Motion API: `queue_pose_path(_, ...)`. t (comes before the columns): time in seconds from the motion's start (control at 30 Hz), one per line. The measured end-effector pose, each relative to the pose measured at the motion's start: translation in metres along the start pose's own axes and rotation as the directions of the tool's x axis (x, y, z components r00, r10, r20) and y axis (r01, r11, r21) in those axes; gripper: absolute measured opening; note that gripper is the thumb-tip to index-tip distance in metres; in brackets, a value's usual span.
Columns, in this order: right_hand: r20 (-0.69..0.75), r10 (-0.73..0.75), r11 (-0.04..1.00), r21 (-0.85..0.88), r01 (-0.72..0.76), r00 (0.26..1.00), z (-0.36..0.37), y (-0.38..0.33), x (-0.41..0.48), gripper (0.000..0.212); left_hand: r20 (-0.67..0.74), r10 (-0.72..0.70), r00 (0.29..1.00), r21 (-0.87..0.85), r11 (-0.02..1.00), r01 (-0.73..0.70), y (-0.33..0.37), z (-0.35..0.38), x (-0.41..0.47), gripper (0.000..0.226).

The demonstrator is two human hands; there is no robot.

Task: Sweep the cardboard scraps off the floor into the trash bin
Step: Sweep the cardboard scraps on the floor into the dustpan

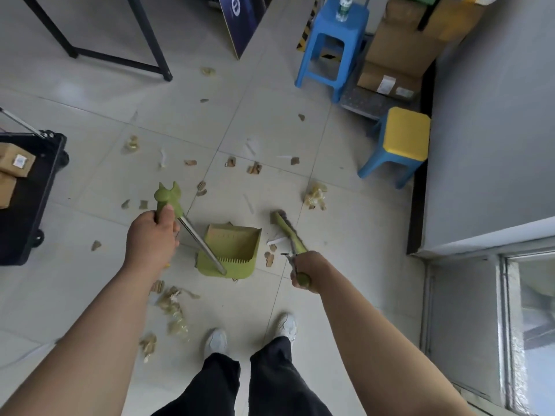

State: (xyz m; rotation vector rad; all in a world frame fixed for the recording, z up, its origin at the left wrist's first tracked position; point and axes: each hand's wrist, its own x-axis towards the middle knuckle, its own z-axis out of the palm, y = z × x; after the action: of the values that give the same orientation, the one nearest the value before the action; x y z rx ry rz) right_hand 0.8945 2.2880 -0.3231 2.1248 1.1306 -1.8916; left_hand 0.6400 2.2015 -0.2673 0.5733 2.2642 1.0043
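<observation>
A green long-handled dustpan (231, 250) stands on the tiled floor in front of my feet, its mouth facing away from me. My left hand (151, 235) grips its green handle top. My right hand (309, 270) grips the handle of a green broom (285, 226), whose brush head rests on the floor just right of the pan. Cardboard scraps lie scattered around: several pieces (255, 168) beyond the pan, a crumpled clump (314, 195) to the right, another heap (172, 310) by my left arm, and small bits (269, 258) next to the pan. No trash bin is recognisable.
A black cart (33, 190) holding boxes stands at the left. A black table frame (120, 55) is at the back left. A blue stool (333, 46) and a yellow-topped stool (399, 145) stand at the right near stacked cardboard boxes (399, 55) and a grey wall.
</observation>
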Motion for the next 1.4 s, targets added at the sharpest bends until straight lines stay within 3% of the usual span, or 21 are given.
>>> queue_pose_path(0.1,0.024,0.065,0.961,0.268,-0.069,0.998,-0.02,-0.001,0.002,0.024,-0.007,-0.004,1.0,0.021,1.0,0.004,0.006,0.005,0.0,0.043)
queue_pose_path(0.33,-0.044,0.049,0.958,0.284,-0.034,0.998,-0.066,-0.005,-0.004,0.028,-0.016,0.048,0.999,0.046,0.998,-0.047,0.027,0.023,-0.002,0.043)
queue_pose_path(0.53,-0.122,0.05,0.927,0.376,-0.001,0.991,-0.119,-0.019,0.023,0.01,-0.033,0.07,0.997,0.031,0.997,-0.069,0.039,0.041,0.003,0.043)
queue_pose_path(0.77,-0.075,0.101,0.797,0.603,-0.036,0.992,-0.149,-0.032,0.031,0.016,-0.061,0.055,0.997,-0.003,0.998,-0.055,0.047,0.062,0.014,0.042)
queue_pose_path(0.87,-0.054,0.063,0.81,0.586,-0.02,0.997,-0.156,-0.037,0.031,0.019,-0.052,0.042,0.998,-0.017,0.999,-0.043,0.049,0.07,0.018,0.042)
queue_pose_path(1.07,-0.003,0.081,0.819,0.571,-0.065,0.997,-0.164,-0.049,0.039,0.058,-0.015,0.031,0.999,-0.035,0.999,-0.031,0.06,0.082,0.03,0.044)
queue_pose_path(1.3,-0.131,0.135,0.891,0.449,-0.063,0.982,-0.148,-0.043,0.058,0.01,0.046,0.046,0.998,-0.016,0.999,-0.045,0.083,0.085,0.053,0.043)
queue_pose_path(1.4,-0.19,0.146,0.914,0.402,-0.059,0.971,-0.144,-0.051,0.069,0.011,0.054,0.051,0.997,-0.002,0.999,-0.051,0.091,0.081,0.068,0.043)
